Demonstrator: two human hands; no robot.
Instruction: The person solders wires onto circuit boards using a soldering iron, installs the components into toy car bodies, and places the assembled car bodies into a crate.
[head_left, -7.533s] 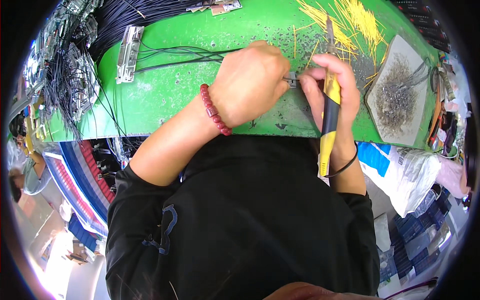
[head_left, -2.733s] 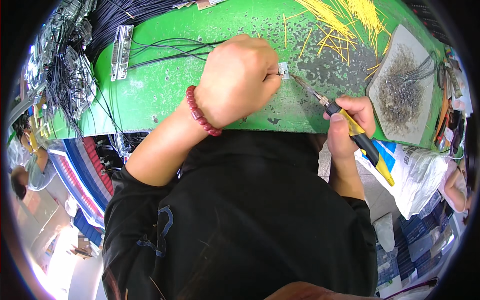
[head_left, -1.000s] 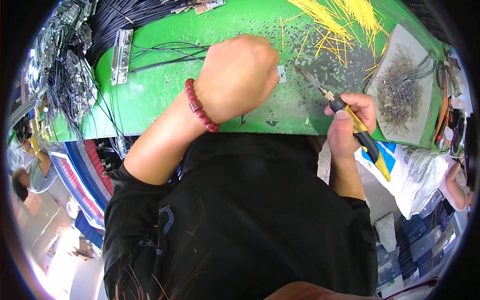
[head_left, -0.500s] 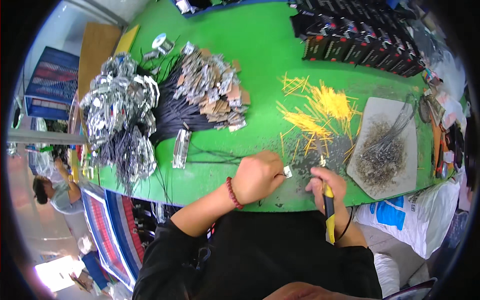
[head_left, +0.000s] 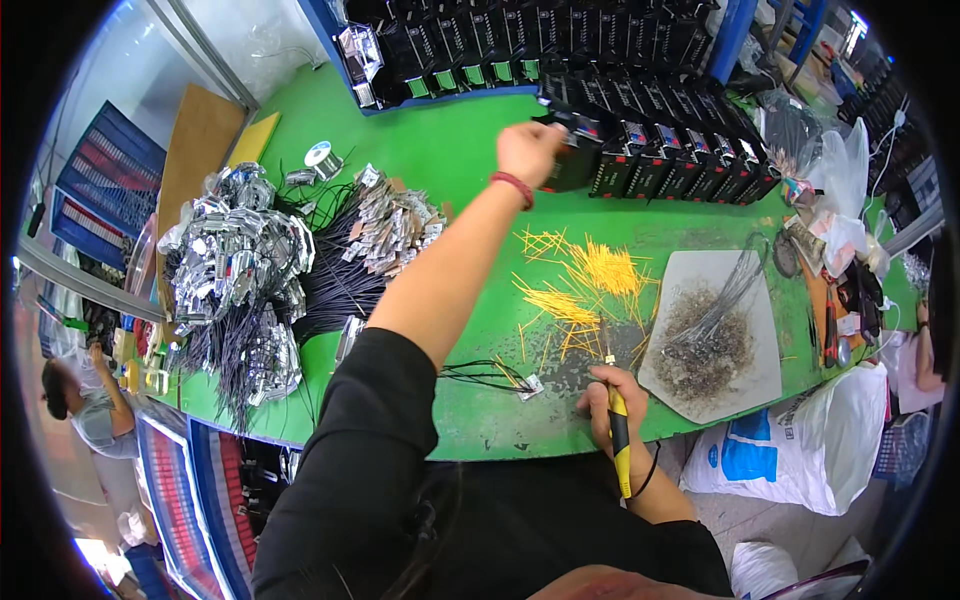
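Wires (head_left: 485,377) already reach the tab (head_left: 531,386) lying unheld on the near desk (head_left: 470,425), the right hand's (head_left: 632,400) grip holds a soldering iron (head_left: 621,447), and whether the blurred left hand (head_left: 527,153) holds the far box (head_left: 576,168) I cannot tell.

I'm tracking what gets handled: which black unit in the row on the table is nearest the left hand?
The leftmost black unit: the left hand is at its upper left, while the others stand farther right.

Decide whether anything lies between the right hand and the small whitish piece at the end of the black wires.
Nothing visible does: only worn bench surface separates the right hand, holding a soldering iron, from the whitish piece. The main pile of yellow sticks lies farther from the person.
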